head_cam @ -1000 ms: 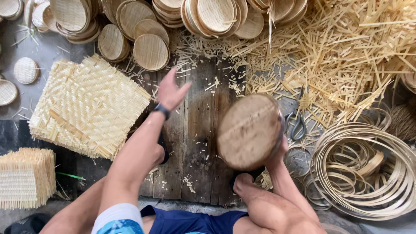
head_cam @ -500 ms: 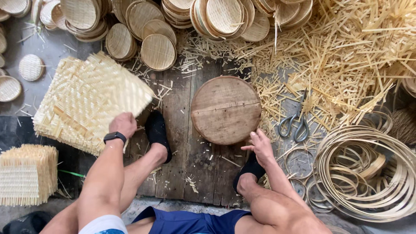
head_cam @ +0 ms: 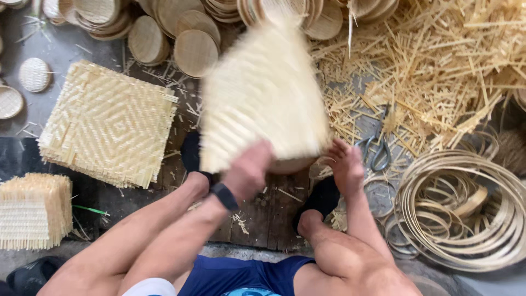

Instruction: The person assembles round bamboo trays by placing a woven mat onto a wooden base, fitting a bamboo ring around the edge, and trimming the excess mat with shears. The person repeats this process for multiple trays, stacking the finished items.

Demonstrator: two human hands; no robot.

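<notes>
- The left hand (head_cam: pixel 247 170) is closed on the lower edge of a woven bamboo mat (head_cam: pixel 263 93), blurred, held above the wooden board (head_cam: pixel 268 211).
- The right hand (head_cam: pixel 346 164) is spread open, just beside the mat's lower right corner.
- Under the mat a round wooden block (head_cam: pixel 290 166) shows a little.
- Left lies a stack of woven mats (head_cam: pixel 109 123); right are scissors (head_cam: pixel 378 151) and bamboo hoops (head_cam: pixel 466 208).

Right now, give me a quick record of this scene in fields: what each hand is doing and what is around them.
left hand: gripping a blurred woven bamboo mat
right hand: open, beside the mat, holding nothing
under the mat: round wooden form, mostly hidden
left of the person: mat stack
right of the person: scissors, bamboo hoops
</notes>
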